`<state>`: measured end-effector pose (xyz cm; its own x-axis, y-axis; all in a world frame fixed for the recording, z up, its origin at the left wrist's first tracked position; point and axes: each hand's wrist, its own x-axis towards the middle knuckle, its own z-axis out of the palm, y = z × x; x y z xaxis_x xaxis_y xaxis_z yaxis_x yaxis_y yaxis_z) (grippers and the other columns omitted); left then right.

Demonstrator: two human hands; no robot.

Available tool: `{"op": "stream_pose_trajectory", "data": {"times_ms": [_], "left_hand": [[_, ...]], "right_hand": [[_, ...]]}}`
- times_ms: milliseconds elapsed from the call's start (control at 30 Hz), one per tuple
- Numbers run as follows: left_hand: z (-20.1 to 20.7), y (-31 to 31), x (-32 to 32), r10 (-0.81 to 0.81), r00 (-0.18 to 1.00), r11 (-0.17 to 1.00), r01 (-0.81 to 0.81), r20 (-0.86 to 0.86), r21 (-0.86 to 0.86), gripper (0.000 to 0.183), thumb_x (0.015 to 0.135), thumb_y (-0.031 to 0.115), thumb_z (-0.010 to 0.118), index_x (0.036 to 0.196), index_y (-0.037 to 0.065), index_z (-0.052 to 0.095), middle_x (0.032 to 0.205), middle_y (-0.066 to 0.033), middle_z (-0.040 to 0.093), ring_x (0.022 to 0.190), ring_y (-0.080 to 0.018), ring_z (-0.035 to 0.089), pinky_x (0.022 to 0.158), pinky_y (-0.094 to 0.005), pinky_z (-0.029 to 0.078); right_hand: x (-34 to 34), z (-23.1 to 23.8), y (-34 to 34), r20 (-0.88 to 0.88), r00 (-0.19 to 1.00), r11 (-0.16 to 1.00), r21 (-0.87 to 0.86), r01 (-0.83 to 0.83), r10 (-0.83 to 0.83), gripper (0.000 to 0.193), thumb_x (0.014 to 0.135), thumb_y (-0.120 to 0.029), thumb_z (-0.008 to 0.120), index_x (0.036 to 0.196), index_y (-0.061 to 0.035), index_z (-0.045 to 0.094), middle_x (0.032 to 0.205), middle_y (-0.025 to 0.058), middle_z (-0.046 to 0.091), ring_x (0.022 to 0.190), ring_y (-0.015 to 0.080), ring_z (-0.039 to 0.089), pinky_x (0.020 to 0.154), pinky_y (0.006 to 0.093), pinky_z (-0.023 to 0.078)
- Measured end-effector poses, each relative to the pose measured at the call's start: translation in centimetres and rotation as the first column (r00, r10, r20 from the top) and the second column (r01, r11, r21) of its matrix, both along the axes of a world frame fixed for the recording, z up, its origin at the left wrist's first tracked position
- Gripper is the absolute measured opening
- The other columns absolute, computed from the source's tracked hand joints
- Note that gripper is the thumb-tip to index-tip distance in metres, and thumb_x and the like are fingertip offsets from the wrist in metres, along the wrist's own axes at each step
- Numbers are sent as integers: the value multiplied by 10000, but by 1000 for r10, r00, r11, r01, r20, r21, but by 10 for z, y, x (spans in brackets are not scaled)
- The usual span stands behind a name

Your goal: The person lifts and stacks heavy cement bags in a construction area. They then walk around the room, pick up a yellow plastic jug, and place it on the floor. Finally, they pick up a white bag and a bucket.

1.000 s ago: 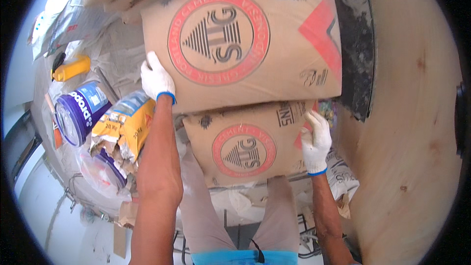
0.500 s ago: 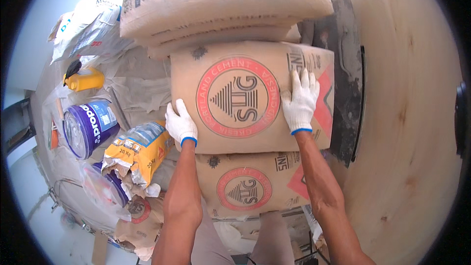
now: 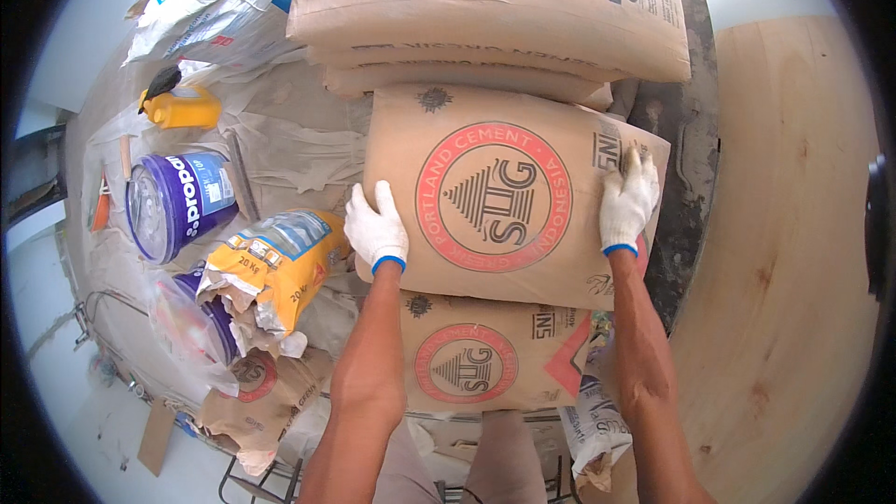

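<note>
A brown paper cement bag [image 3: 495,196] with a round red-and-black emblem lies in front of me, slightly skewed, partly over a similar cement bag [image 3: 464,364] nearer my legs. At its left edge, my left hand [image 3: 377,226], in a white knit glove with blue cuff, grips the side with the thumb apart from the fingers. My right hand [image 3: 630,201], gloved the same way, presses on the upper face by the right edge, its fingers slightly bent. Part of the bag's red corner print is hidden under that hand and forearm.
Stacked cement bags [image 3: 485,28] rise just beyond. On the left lie a purple bucket [image 3: 177,205], a torn yellow sack [image 3: 285,252], a yellow jug [image 3: 187,107] and a white sack [image 3: 210,19]. A plywood panel [image 3: 765,252] borders the right.
The upper cement bag has shifted right over the lower one and turned slightly clockwise, with both hands moving along. My right hand's fingers are closer together. The view has also shifted.
</note>
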<state>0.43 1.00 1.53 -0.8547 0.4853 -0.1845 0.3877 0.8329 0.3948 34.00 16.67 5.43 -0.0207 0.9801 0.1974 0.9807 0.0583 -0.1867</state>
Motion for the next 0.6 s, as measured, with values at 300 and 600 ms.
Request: {"op": "stream_pose_trajectory", "data": {"times_ms": [300, 600], "left_hand": [[-6, 3, -50, 24, 934, 972, -104, 357, 209, 714, 992, 571, 549, 1375, -32, 555, 1332, -239, 607, 1215, -360, 592, 1058, -445, 430], [64, 196, -221, -170, 645, 798, -354, 745, 488, 849, 950, 626, 614, 1501, -3, 468, 1501, -104, 514, 1383, -221, 436, 1158, -386, 305]], "right_hand": [[-8, -5, 11, 124, 986, 991, -55, 118, -111, 560, 899, -282, 696, 1408, -87, 567, 1445, 243, 528, 1338, 428, 465, 1126, 496, 353], [-14, 8, 12, 83, 987, 982, -123, 146, -137, 587, 883, -231, 706, 1425, -78, 540, 1485, 242, 486, 1383, 422, 414, 1162, 496, 308]]}}
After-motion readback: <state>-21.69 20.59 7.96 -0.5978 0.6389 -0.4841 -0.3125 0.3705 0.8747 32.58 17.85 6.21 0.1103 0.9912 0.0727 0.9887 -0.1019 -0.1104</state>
